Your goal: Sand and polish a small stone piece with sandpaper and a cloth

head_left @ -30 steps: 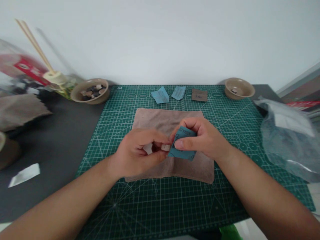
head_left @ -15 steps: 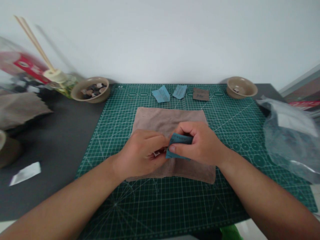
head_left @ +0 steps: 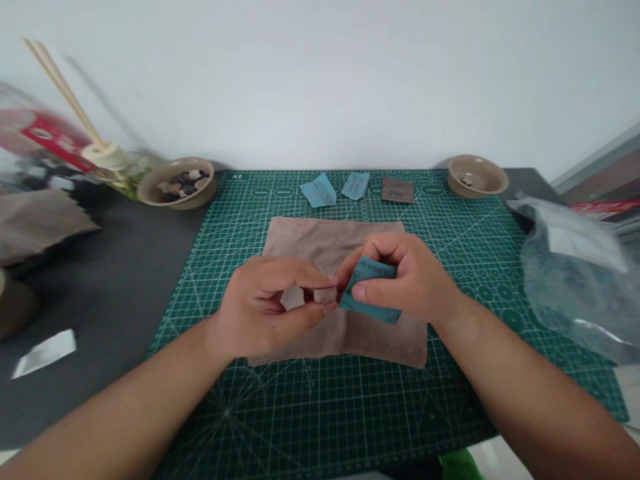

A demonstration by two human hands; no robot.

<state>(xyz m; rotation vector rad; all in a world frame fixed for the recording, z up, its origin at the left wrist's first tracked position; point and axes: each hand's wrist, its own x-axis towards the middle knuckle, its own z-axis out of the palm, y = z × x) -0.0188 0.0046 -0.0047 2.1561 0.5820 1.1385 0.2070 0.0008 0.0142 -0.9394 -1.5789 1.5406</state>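
My left hand [head_left: 273, 303] pinches a small pale stone [head_left: 325, 294] between thumb and fingers. My right hand [head_left: 403, 277] is closed on a folded piece of blue sandpaper [head_left: 374, 288] with printing on its back, its thumb lying flat across the sheet. The sandpaper's left edge is right beside the stone; whether they touch, I cannot tell. Both hands are above a brownish-pink cloth [head_left: 320, 233], which lies on a green cutting mat [head_left: 350, 413].
Behind the cloth lie two blue sandpaper pieces [head_left: 319, 191] and a brown one [head_left: 397, 191]. A bowl of stones [head_left: 213, 190] stands back left, another bowl [head_left: 493, 179] back right. A reed diffuser [head_left: 107, 159] is at left, a clear plastic bag [head_left: 575, 293] at right.
My right hand has drawn the sandpaper slightly rightward, and my left hand has shifted a little left. The stone, mostly covered before, now shows between the fingertips.
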